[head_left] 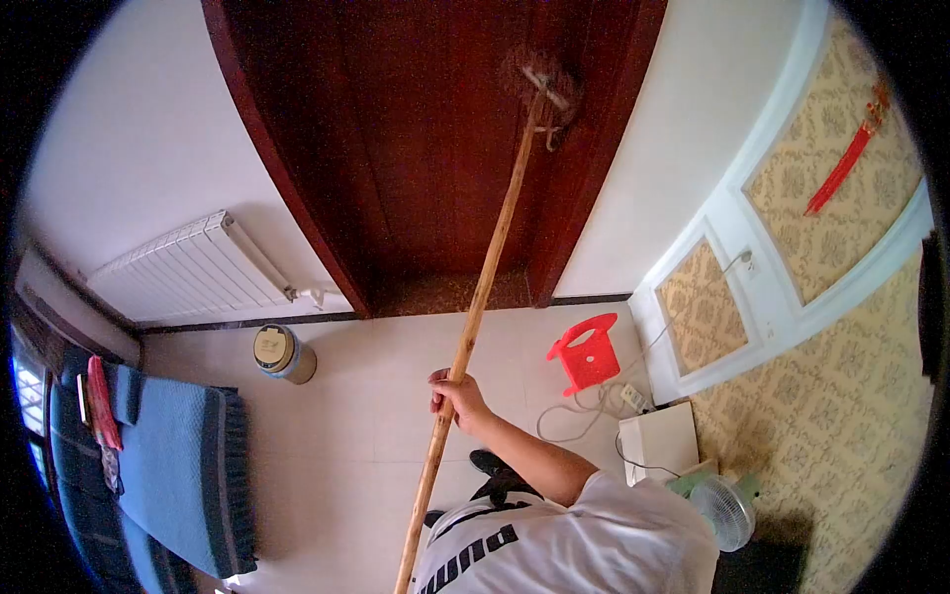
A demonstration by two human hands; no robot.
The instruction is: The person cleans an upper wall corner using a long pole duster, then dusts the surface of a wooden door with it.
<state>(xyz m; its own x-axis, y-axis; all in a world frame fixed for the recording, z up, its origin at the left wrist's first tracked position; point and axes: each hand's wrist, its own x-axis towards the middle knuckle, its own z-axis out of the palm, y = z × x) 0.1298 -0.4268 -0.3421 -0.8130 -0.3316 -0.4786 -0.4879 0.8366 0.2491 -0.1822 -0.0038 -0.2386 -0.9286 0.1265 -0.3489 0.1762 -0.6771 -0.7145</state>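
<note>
My right hand is closed around the long wooden handle of a mop. From the bottom edge, the handle slants up to a brownish, shaggy mop head, blurred and dim. In this view the mop head overlaps the upper right part of a dark red wooden door; whether it touches the door is hard to tell. My left hand is out of view, as is the handle's lower end.
A lidded bin stands left of the door near a white radiator. At right are a small red chair, a loose cable, a white box and a fan. A blue-covered sofa is at left.
</note>
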